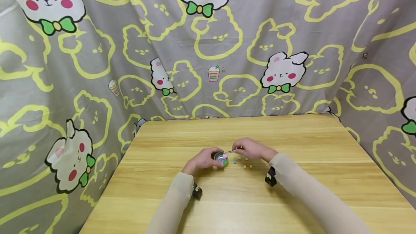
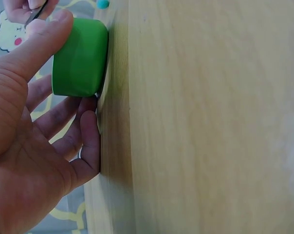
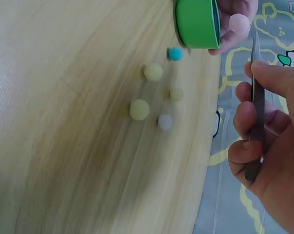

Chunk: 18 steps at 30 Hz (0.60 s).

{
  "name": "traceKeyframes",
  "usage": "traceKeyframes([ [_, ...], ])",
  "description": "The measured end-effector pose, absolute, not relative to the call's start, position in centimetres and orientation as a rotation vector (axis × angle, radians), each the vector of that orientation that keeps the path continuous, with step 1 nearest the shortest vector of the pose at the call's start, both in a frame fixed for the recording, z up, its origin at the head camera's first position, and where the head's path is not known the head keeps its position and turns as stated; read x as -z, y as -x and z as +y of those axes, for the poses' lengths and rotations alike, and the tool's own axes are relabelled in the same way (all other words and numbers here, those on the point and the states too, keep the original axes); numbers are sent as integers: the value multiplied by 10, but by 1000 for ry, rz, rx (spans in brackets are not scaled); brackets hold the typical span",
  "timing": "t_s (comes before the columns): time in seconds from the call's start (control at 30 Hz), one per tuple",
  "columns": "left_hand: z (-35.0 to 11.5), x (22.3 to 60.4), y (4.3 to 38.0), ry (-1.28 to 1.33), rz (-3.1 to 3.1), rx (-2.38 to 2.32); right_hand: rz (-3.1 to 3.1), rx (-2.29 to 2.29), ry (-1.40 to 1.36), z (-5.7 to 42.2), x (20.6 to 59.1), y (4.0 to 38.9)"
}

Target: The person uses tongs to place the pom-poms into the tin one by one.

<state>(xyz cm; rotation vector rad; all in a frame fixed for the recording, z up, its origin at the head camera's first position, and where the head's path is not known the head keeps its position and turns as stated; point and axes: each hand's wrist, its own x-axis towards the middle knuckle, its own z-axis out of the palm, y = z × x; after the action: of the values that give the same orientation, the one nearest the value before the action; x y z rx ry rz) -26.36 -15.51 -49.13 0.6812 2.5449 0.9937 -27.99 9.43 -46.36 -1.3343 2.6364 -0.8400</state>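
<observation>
My left hand (image 1: 204, 158) holds a small round green container (image 2: 81, 58), thumb at its rim and fingers around its far side. The container stands on the table with its mouth up; small balls show inside in the head view. My right hand (image 1: 249, 148) grips metal tweezers (image 3: 257, 114) between thumb and fingers, their tips pointing toward the container. By the tips, over the container's mouth, is a pale pink pom-pom (image 3: 239, 24). Beside the container lie a turquoise pom-pom (image 3: 175, 53), several pale yellow pom-poms (image 3: 139, 109) and a whitish pom-pom (image 3: 165, 122).
The light wooden table (image 1: 227, 205) runs back to a grey curtain (image 1: 208, 46) with a cartoon print, which also hangs at both sides. A black wrist camera (image 1: 271, 177) sits under the right sleeve, another black camera (image 1: 196, 191) under the left.
</observation>
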Motion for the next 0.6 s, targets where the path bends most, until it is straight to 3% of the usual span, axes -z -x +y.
traceKeyframes([
  [0.6,-155,491,264,-668,2539,-1012,2640,751,1368,88,468,279],
])
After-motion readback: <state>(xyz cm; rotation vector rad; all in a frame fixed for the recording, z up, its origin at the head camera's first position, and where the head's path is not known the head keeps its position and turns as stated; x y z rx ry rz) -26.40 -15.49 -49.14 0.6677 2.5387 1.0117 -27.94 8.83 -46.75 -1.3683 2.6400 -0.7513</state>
